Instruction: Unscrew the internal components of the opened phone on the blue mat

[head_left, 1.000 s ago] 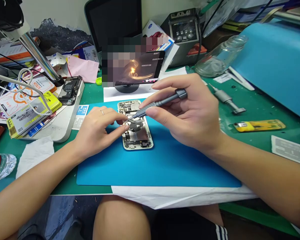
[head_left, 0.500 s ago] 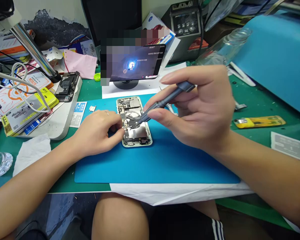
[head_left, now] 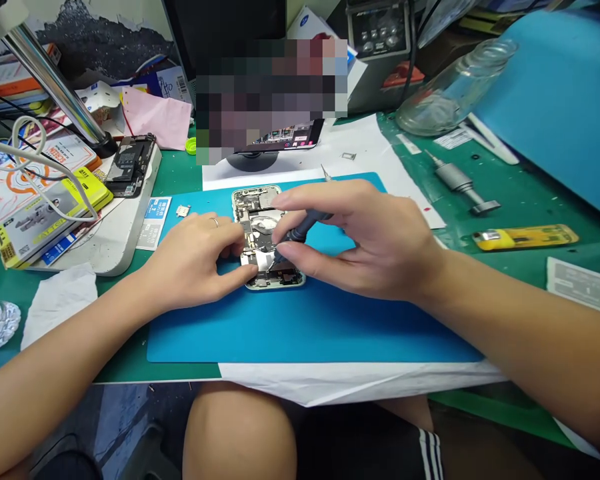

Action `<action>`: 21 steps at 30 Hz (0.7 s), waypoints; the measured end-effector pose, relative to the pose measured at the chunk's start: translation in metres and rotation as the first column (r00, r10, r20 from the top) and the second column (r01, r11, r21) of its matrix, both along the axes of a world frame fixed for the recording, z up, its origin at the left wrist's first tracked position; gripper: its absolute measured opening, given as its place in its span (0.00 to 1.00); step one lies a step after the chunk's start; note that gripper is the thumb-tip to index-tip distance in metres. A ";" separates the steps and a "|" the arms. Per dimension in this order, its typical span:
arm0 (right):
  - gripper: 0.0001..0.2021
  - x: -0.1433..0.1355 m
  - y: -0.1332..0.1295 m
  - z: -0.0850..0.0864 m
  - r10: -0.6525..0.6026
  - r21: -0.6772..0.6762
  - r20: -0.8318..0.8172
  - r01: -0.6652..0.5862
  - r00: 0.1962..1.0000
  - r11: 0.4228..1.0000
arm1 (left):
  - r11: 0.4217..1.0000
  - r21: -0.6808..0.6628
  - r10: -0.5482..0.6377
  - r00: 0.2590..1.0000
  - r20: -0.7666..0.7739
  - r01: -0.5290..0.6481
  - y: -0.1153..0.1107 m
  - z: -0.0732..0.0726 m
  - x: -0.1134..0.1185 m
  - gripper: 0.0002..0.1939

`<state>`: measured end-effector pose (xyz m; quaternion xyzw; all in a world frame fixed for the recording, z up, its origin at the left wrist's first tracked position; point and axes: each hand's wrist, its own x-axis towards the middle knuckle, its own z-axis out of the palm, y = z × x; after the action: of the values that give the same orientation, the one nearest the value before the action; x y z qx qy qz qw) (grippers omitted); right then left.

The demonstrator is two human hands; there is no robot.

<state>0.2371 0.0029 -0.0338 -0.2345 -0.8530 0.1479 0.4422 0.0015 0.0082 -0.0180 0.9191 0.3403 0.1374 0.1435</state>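
An opened phone (head_left: 264,227) with its inner parts exposed lies on the blue mat (head_left: 280,330). My left hand (head_left: 203,257) rests at the phone's left edge, thumb and curled fingers against it. Between thumb and fingers of my right hand (head_left: 355,240) is a dark grey screwdriver (head_left: 303,230), slanting down to the lower part of the phone. Its tip is close over the inner parts; contact is hard to make out. A small metal piece (head_left: 183,211) lies on the mat's left side, above my left hand.
Behind the mat stands a propped-up screen (head_left: 293,137), partly blurred. A glass jar (head_left: 450,90), a metal tool (head_left: 460,183) and a yellow cutter (head_left: 527,237) are at right. A second opened phone (head_left: 130,167) lies on the white base at left.
My right hand has lowered the screwdriver toward the phone's lower part. My left thumb has shifted slightly right over its edge. The view has moved a little, and the screen shows a different picture.
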 end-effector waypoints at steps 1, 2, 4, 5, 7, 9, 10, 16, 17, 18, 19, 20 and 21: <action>0.19 0.000 0.000 0.000 -0.002 -0.004 -0.001 0.002 1.000 1.000 | 1.000 -0.001 0.001 1.000 -0.001 -0.001 0.000 0.000 0.000 0.12; 0.19 0.000 0.000 0.000 0.000 0.001 -0.002 0.000 1.000 1.000 | 1.000 0.000 0.001 1.000 -0.001 -0.001 0.000 0.000 0.000 0.12; 0.20 0.000 0.000 -0.001 0.009 0.028 -0.001 -0.009 1.000 1.000 | 1.000 0.006 0.003 1.000 -0.002 -0.003 -0.001 0.000 0.001 0.12; 0.20 0.000 0.000 -0.001 0.012 0.040 0.001 -0.012 1.000 0.999 | 1.000 0.009 0.006 1.000 -0.002 -0.006 -0.001 0.001 0.001 0.12; 0.20 0.000 0.001 -0.002 0.011 0.045 0.004 -0.011 1.000 0.999 | 1.000 0.010 0.011 1.000 -0.002 -0.011 -0.001 0.001 0.001 0.11; 0.20 0.000 0.001 -0.002 0.011 0.037 0.002 -0.011 1.000 0.999 | 1.000 0.005 0.009 1.000 -0.002 -0.009 0.000 0.001 0.001 0.11; 0.20 0.000 0.001 -0.002 0.010 0.030 0.000 -0.010 1.000 0.999 | 1.000 0.004 0.006 1.000 -0.001 -0.006 0.000 0.002 0.001 0.11; 0.22 0.000 0.001 -0.003 0.017 0.059 -0.010 -0.017 1.000 0.998 | 1.000 0.015 0.000 1.000 -0.008 0.000 0.000 0.001 0.001 0.12; 0.23 0.000 0.002 -0.003 0.016 0.062 -0.017 -0.015 1.000 0.998 | 1.000 0.016 0.001 1.000 -0.009 -0.001 0.000 0.001 0.001 0.12; 0.23 0.000 0.002 -0.004 0.014 0.057 -0.023 -0.013 1.000 0.998 | 1.000 0.017 0.004 1.000 -0.009 -0.004 0.000 0.001 0.001 0.12; 0.23 0.000 0.002 -0.004 0.014 0.047 -0.029 -0.012 0.999 0.999 | 1.000 0.017 0.007 1.000 -0.009 -0.007 0.000 0.001 0.001 0.11; 0.22 0.000 0.002 -0.004 0.014 0.033 -0.033 -0.012 0.999 0.999 | 1.000 0.015 0.009 1.000 -0.007 -0.008 -0.001 0.001 0.001 0.11; 0.22 0.000 0.001 -0.004 0.014 0.016 -0.038 -0.013 0.999 1.000 | 1.000 0.014 0.009 1.000 -0.002 -0.009 -0.001 0.001 0.001 0.11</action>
<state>0.2375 0.0043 -0.0375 -0.2223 -0.8472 0.1485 0.4590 0.0026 0.0069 -0.0168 0.9187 0.3435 0.1393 0.1361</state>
